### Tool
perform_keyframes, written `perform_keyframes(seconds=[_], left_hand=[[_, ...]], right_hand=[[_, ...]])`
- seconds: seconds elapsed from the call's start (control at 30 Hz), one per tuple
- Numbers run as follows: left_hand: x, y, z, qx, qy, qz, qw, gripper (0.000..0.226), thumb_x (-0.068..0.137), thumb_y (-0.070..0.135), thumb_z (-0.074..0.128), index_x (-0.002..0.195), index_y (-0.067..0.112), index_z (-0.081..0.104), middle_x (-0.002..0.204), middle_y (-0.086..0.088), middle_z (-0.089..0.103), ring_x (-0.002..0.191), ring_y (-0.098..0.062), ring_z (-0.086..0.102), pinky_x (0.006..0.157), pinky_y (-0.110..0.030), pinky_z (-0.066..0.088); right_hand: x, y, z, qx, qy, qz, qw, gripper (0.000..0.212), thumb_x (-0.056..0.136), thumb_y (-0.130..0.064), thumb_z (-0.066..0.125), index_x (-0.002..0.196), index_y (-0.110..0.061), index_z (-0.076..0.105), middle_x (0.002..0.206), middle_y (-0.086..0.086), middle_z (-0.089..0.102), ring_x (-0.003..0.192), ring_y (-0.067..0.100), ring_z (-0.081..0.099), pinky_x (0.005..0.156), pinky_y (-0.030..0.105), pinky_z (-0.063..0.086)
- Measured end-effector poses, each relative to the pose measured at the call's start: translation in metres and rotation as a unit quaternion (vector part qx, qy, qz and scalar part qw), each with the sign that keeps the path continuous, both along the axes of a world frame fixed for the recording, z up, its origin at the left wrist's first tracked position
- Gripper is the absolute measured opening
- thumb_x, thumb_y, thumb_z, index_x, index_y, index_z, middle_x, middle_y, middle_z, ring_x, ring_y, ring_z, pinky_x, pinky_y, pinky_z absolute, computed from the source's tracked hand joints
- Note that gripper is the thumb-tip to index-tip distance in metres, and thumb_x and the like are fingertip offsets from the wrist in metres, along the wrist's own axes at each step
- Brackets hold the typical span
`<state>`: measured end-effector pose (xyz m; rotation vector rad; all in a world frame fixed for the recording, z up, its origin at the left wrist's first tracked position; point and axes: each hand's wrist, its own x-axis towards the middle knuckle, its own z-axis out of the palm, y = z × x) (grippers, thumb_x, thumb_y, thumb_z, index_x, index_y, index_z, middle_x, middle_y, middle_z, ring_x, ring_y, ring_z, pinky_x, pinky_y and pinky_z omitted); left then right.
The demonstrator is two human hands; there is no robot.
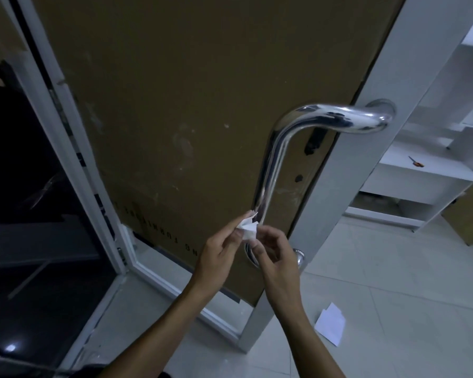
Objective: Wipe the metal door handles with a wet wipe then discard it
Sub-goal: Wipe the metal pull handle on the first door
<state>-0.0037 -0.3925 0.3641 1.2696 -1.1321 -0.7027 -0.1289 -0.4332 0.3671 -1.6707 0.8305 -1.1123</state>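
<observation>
We pinch the wipe (247, 228) between both hands, left hand (219, 251) and right hand (274, 257) fingers curled on it | wipe crumpled, just in front of the handle's (273, 162) lower end | handle's long bar runs upright on the door (175, 110), top bending right | paper (330, 323) on floor (393, 296).

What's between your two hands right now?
In the head view, a small white wet wipe, pinched by the left hand and right hand, in front of the metal door handle's lower end.

Left hand (219, 251), right hand (274, 255) raised together, fingertips pinching.
</observation>
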Motion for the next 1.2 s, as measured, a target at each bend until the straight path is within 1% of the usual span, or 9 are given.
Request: perform_keyframes(seconds=[0.27,0.37,0.43,0.6,0.73,0.83,0.93,1.1,1.2], left_hand=[[0.011,0.012,0.000,0.033,0.166,-0.100,0.981,0.034,0.094,0.038,0.056,0.128,0.041,0.059,0.129,0.006,0.063,0.119,-0.010,0.060,0.089,-0.021,0.051],[0.016,0.011,-0.002,0.011,0.308,-0.099,0.946,0.040,0.091,0.031,0.061,0.130,0.029,0.058,0.127,-0.006,0.064,0.119,-0.023,0.061,0.090,-0.029,0.053],[0.016,0.008,-0.001,0.011,0.332,-0.056,0.942,0.041,0.087,0.025,0.067,0.127,0.030,0.059,0.118,-0.007,0.068,0.112,-0.023,0.065,0.086,-0.030,0.054],[0.009,-0.008,0.005,0.036,0.124,0.091,0.987,0.021,0.087,0.016,0.070,0.100,0.032,0.065,0.097,0.012,0.071,0.095,-0.004,0.067,0.068,-0.013,0.052],[0.003,-0.026,0.014,-0.001,-0.028,0.147,0.989,0.019,0.086,0.020,0.071,0.091,0.034,0.060,0.092,0.012,0.065,0.084,0.008,0.059,0.062,-0.006,0.046],[0.000,-0.034,0.017,-0.017,-0.043,0.164,0.985,0.026,0.084,0.020,0.072,0.088,0.039,0.055,0.087,0.016,0.063,0.083,0.008,0.059,0.063,-0.008,0.049],[0.002,-0.037,0.015,-0.024,-0.038,0.165,0.985,0.028,0.083,0.019,0.074,0.087,0.038,0.055,0.086,0.017,0.063,0.082,0.004,0.060,0.064,-0.012,0.051],[0.013,-0.038,0.019,-0.019,-0.032,0.115,0.993,0.028,0.082,0.020,0.075,0.094,0.037,0.057,0.091,0.014,0.066,0.089,0.005,0.062,0.070,-0.009,0.048],[0.020,-0.036,0.024,-0.028,0.008,0.085,0.996,0.015,0.091,0.025,0.063,0.100,0.036,0.062,0.095,0.018,0.069,0.090,0.002,0.065,0.071,-0.011,0.050]], right_hand=[[0.000,-0.001,0.002,0.007,0.025,0.040,0.999,0.007,0.094,-0.020,0.061,0.098,-0.018,0.066,0.089,-0.005,0.067,0.089,0.017,0.064,0.082,0.042,0.054],[-0.003,-0.002,0.002,0.013,0.020,0.032,0.999,0.006,0.095,-0.016,0.060,0.093,-0.016,0.065,0.086,-0.003,0.066,0.085,0.019,0.063,0.077,0.036,0.051],[-0.003,-0.004,0.002,0.013,0.017,0.013,1.000,0.006,0.096,-0.017,0.059,0.092,-0.016,0.064,0.083,-0.003,0.066,0.080,0.016,0.063,0.070,0.026,0.051],[0.003,-0.021,0.000,-0.003,0.008,-0.088,0.996,0.005,0.095,-0.022,0.060,0.092,-0.019,0.063,0.079,-0.008,0.066,0.073,0.004,0.062,0.063,0.014,0.048],[0.017,-0.032,0.001,-0.011,0.006,-0.179,0.984,0.007,0.095,-0.026,0.059,0.095,-0.033,0.057,0.087,-0.016,0.064,0.084,-0.002,0.062,0.064,0.007,0.046],[0.027,-0.023,-0.005,-0.035,-0.025,-0.237,0.971,0.026,0.097,-0.023,0.057,0.122,-0.023,0.053,0.121,-0.007,0.056,0.111,0.000,0.054,0.088,0.007,0.043],[0.037,0.000,-0.021,-0.117,-0.014,-0.201,0.973,0.048,0.102,-0.037,0.038,0.148,-0.026,0.030,0.156,-0.013,0.027,0.142,0.000,0.025,0.110,0.008,0.022],[0.057,0.011,-0.029,-0.093,-0.015,-0.097,0.991,0.068,0.096,-0.066,0.017,0.154,-0.037,-0.005,0.162,-0.019,-0.005,0.148,0.001,0.000,0.114,0.008,0.005],[0.068,0.005,-0.026,-0.118,0.011,-0.119,0.986,0.073,0.095,-0.068,0.016,0.152,-0.035,-0.014,0.162,-0.015,-0.014,0.149,0.005,-0.006,0.119,0.021,0.004]])
